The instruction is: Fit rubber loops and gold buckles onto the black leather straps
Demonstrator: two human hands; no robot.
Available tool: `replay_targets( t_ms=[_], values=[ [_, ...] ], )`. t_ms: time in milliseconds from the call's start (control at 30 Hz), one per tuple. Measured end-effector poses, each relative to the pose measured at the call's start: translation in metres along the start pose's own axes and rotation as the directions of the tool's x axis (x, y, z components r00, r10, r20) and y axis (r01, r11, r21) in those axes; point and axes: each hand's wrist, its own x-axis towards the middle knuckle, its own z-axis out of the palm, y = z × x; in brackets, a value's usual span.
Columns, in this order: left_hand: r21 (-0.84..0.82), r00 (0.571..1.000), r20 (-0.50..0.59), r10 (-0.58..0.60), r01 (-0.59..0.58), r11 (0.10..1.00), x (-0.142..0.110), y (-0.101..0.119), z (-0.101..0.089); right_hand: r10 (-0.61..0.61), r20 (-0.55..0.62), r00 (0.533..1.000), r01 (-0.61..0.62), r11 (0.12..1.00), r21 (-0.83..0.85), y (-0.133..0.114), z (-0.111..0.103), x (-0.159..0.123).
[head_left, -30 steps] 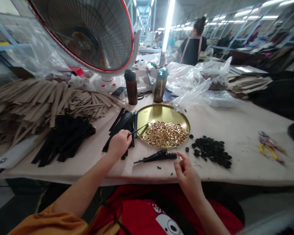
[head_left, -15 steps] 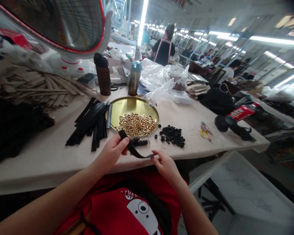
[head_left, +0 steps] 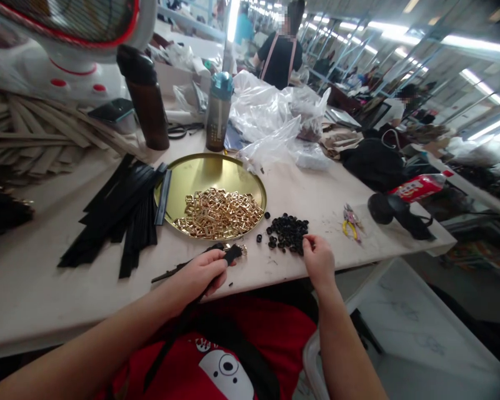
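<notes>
My left hand [head_left: 206, 272] is closed around a black strap [head_left: 233, 254]. One end of the strap sticks out past my thumb, and the rest trails down over my lap. Over at the right edge of a pile of small black rings [head_left: 289, 228], my right hand [head_left: 320, 260] has its fingertips pinched together; whatever is between them is hidden. Just behind my left hand on the table lies another black strap piece [head_left: 170, 272] with gold-coloured metal near its end. A round gold tray [head_left: 200, 164] holds a heap of gold buckles [head_left: 220, 214].
Black straps [head_left: 112, 211] lie stacked left of the tray. Behind stand a dark bottle [head_left: 148, 111], a blue-lidded bottle [head_left: 219, 114] and clear plastic bags [head_left: 266, 105]. Yellow-handled pliers [head_left: 350, 225] and a red-labelled bottle [head_left: 420, 188] lie at right. A white bin [head_left: 425, 322] stands below the table.
My right hand has let go of the strap and moved right to the black rings. My left hand has lowered the strap, which hangs toward my lap. The view has shifted closer to the table.
</notes>
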Motion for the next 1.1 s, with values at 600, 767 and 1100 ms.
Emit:
replay_targets(
  t_ms=[600,767,1100],
  values=[
    [-0.363,0.971,0.114,-0.212,0.240,0.900,-0.002,0.003,0.007,-0.147,0.312,0.939,0.247,0.918,-0.311,-0.043,0.017,0.023],
    [-0.421,0.965,0.145,-0.218,0.260,0.869,-0.019,0.002,0.008,-0.202,0.175,0.964,0.239,0.946,-0.220,-0.049,0.003,0.013],
    [-0.246,0.988,0.142,-0.057,0.091,0.965,-0.041,-0.005,0.014,0.018,0.256,0.967,-0.167,0.800,0.576,-0.081,-0.010,-0.035]
  ],
)
